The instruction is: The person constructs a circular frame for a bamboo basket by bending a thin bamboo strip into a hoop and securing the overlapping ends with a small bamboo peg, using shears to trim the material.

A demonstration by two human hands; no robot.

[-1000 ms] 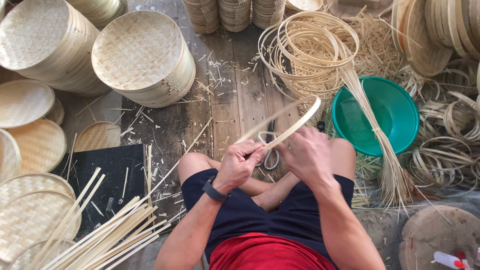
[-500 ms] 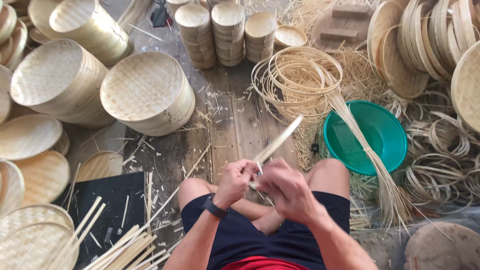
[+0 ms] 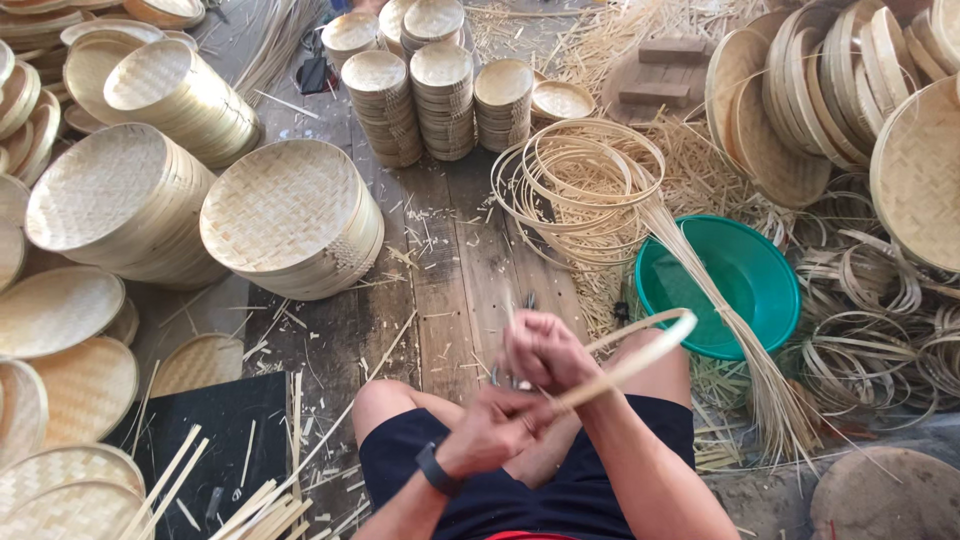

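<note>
Seated cross-legged on the grey plank floor (image 3: 460, 270), the person works a thin pale bamboo strip (image 3: 640, 352), bent into a narrow loop over the lap. Both hands meet at the strip's near end: the right hand (image 3: 545, 352) is clenched around it, above the left hand (image 3: 500, 428), which is closed on the same end just below; a dark watch sits on that wrist. The loop's far end reaches toward the round green plastic basin (image 3: 700, 280), which stands on the floor just right of the knee. A long bundle of fine bamboo slivers (image 3: 740, 350) lies across that basin. Beyond the basin lie coiled bamboo hoops (image 3: 585, 180). Left of the basin, well apart, stands a stack of round woven bamboo trays (image 3: 290, 225).
</note>
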